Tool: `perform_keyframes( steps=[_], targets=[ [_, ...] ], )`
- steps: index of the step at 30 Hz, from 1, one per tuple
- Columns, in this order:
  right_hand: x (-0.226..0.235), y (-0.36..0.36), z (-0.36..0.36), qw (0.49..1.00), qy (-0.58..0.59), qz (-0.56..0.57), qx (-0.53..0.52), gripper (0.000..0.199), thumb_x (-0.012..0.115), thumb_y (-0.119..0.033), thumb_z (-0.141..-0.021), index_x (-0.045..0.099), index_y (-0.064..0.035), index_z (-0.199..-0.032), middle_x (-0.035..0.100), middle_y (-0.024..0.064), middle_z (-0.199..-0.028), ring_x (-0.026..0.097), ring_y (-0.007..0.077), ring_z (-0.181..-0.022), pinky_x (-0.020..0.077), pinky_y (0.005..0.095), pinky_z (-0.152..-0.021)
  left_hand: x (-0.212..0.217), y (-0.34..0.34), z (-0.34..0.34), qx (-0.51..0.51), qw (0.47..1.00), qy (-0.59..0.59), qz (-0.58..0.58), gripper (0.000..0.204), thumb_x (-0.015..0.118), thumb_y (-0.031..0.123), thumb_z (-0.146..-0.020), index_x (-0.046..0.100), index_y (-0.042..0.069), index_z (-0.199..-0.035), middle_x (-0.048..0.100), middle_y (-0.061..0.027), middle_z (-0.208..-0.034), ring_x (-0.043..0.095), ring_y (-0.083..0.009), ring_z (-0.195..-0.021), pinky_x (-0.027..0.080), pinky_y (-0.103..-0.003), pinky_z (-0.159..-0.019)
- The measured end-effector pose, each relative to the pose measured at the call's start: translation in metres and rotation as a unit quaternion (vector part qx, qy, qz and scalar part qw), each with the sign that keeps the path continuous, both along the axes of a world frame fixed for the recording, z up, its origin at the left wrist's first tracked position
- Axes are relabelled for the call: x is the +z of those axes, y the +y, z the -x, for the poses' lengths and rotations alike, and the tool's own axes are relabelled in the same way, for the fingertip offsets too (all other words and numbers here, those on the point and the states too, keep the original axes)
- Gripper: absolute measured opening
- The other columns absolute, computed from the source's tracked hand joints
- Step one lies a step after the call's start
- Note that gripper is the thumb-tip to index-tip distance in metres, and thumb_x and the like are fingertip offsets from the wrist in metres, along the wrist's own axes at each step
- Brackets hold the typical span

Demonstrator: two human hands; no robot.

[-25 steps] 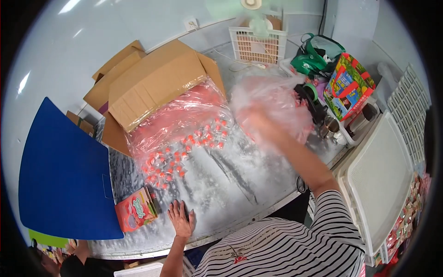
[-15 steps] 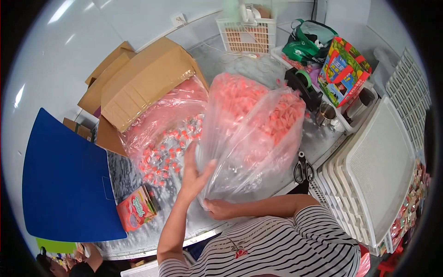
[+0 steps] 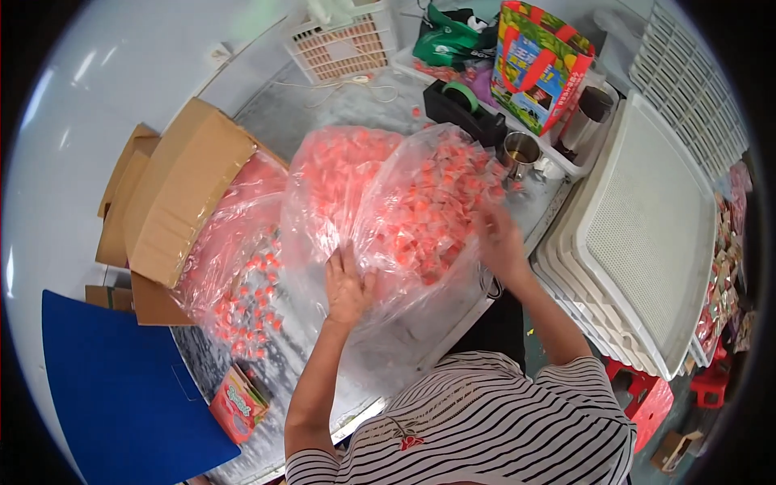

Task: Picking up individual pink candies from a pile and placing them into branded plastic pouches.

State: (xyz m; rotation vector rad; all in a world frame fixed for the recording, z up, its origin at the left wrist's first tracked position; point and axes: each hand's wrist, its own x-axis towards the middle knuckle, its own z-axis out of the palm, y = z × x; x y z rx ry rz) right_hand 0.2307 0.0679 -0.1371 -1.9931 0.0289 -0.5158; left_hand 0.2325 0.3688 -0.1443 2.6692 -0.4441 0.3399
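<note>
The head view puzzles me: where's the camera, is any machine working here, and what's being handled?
No machine arm here: these are a person's bare hands. The camera sits on that person's head, looking down; its wide fisheye lens bends straight edges and darkens the corners. The left hand lies against a large clear plastic bag full of small red wrapped pieces, fingers extended. The right hand is blurred at the bag's right side, so its grip is unclear. On the table, loose pieces lie to the left, by a cardboard box. Beyond the bag stand a tape dispenser and a metal cup.
</note>
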Motion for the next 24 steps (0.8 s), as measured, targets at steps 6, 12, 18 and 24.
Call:
perform_keyframes(
  steps=[6, 12, 18, 24],
  targets=[
    [-0.03, -0.042, -0.033, 0.981, 0.138, 0.055, -0.126, 0.035, 0.064, -0.022, -0.088, 0.058, 0.003, -0.112, 0.065, 0.0142, -0.091, 0.063, 0.0205, -0.077, 0.0501, 0.0314, -0.068, 0.008, 0.01, -0.019, 0.009, 0.998, -0.042, 0.056, 0.037, 0.057, 0.017, -0.087, 0.054, -0.008, -0.115, 0.057, -0.0279, -0.1, 0.056, -0.0422, -0.089, 0.046, -0.047, -0.08],
    [-0.057, -0.05, -0.057, 0.887, 0.216, -0.408, -0.011, 0.032, 0.063, -0.016, -0.087, 0.059, 0.0049, -0.112, 0.065, 0.0072, -0.09, 0.062, 0.0142, -0.079, 0.0492, 0.0264, -0.068, 0.056, 0.011, -0.025, 0.066, 0.964, 0.04, 0.255, 0.024, 0.048, 0.009, -0.089, 0.058, -0.004, -0.107, 0.058, -0.0103, -0.071, 0.052, -0.0198, -0.061, 0.044, -0.032, -0.059],
    [0.013, 0.014, -0.066, 0.809, 0.084, -0.581, -0.022, 0.022, 0.058, -0.007, -0.084, 0.063, 0.0007, -0.103, 0.06, -0.0007, -0.079, 0.053, 0.0075, -0.061, 0.0428, 0.0219, -0.055, 0.092, 0.053, -0.018, 0.152, 0.911, 0.05, 0.381, 0.025, 0.045, 0.006, -0.089, 0.061, -0.002, -0.106, 0.057, -0.0005, -0.074, 0.048, -0.0081, -0.065, 0.041, -0.025, -0.059],
    [0.066, 0.091, -0.048, 0.861, 0.104, -0.481, 0.127, 0.021, 0.057, -0.009, -0.083, 0.067, -0.0046, -0.102, 0.062, -0.0034, -0.079, 0.054, 0.0046, -0.063, 0.041, 0.0196, -0.054, 0.064, 0.106, 0.017, 0.224, 0.815, 0.092, 0.526, 0.022, 0.049, 0.009, -0.087, 0.064, 0.005, -0.103, 0.043, 0.0094, -0.063, 0.035, -0.0019, -0.053, 0.026, -0.022, -0.047]
  ],
)
